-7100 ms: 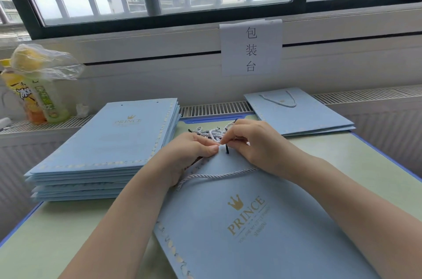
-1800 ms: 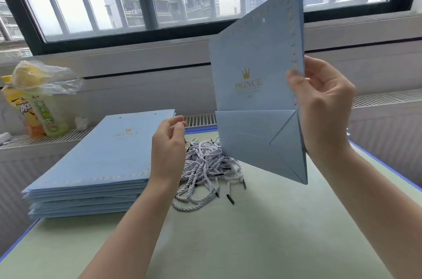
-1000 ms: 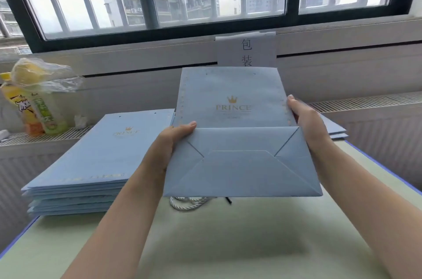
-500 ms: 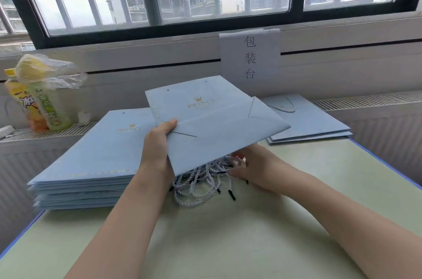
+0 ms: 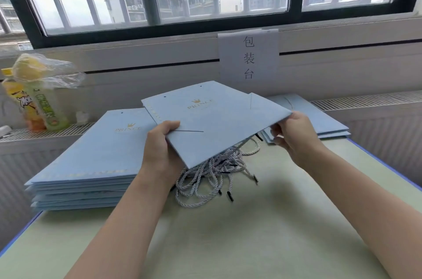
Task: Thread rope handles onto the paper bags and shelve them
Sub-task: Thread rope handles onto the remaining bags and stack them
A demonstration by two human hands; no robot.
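Bag (image 5: 212,119) held flat above table centre, no rope in its punched holes; left hand (image 5: 159,148) pinches its near-left edge, right hand (image 5: 294,135) grips right corner. Judged early: rope pile (image 5: 212,176) loose beneath, tall unthreaded stack (image 5: 96,155) at left edge, few finished bags (image 5: 319,119) at back right. Matte blue paper, gold print; twisted cords, black tips.

held paper bag (image 5: 219,123): matt pale-blue card, gold foil print. rope handles (image 5: 205,178) centre: twisted grey-white cord, black plastic-looking tips. table (image 5: 262,233): smooth matt green. bottles' wrap (image 5: 50,73) upper left: glossy crinkled clear plastic.
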